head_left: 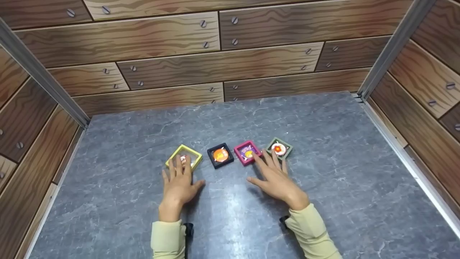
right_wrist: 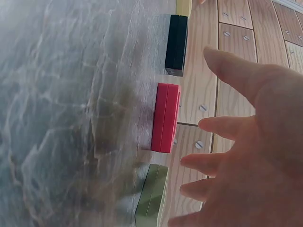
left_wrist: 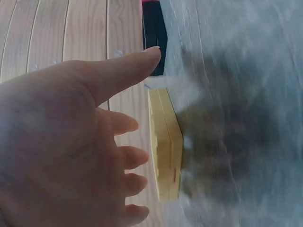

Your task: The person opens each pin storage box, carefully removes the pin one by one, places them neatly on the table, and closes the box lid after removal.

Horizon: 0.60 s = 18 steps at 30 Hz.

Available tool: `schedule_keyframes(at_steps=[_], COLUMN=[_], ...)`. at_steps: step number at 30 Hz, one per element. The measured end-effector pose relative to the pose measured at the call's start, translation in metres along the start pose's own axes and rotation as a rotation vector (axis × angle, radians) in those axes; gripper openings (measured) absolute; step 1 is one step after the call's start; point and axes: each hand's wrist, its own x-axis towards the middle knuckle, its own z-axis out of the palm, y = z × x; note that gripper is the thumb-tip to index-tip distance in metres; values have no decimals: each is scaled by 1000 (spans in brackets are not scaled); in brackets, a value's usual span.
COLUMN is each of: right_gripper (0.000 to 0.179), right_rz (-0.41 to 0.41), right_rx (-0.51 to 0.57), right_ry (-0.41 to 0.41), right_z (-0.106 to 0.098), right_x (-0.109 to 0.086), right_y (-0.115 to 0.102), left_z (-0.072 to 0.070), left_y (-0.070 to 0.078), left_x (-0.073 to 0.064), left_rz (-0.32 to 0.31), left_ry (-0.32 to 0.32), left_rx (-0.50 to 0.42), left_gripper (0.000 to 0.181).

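Observation:
Small square display cases lie in a row on the grey marbled surface, each with a round picture piece inside. My left hand (head_left: 179,187) is spread over the near part of the yellow case (head_left: 193,151); in the left wrist view its fingertips hover just above that case (left_wrist: 165,146). To its right sits the black case (head_left: 225,164) with an orange disc. My right hand (head_left: 276,181), fingers spread, overlaps the pink case (head_left: 239,156) and the green case (head_left: 285,142). The right wrist view has those fingers apart from the pink case (right_wrist: 165,118). Neither hand holds anything.
Wood-patterned panels with printed screws form the back wall (head_left: 172,39) and both sides. Metal strips run along the corners, and a pale edge rail (head_left: 413,172) borders the surface on the right. Dark bands sit at both wrists by the yellow sleeves.

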Motion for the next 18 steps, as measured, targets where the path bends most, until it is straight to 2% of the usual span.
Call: schedule_keyframes(at_steps=[4, 8, 13, 18], right_gripper=[78, 76, 72, 65], right_rz=[-40, -55, -49, -107], right_rx=[34, 45, 73, 117], right_ry=[39, 49, 16, 3], right_z=[1, 2, 6, 12], right_x=[1, 2, 2, 3], right_y=[-3, -6, -10, -16], left_z=[-1, 0, 3, 3], left_y=[-12, -17, -18, -22], left_x=[5, 9, 11, 14], left_rz=[-20, -31, -51, -63], left_ry=[59, 111, 111, 120], left_rx=[-16, -35, -60, -57], left_gripper=[93, 94, 91, 91])
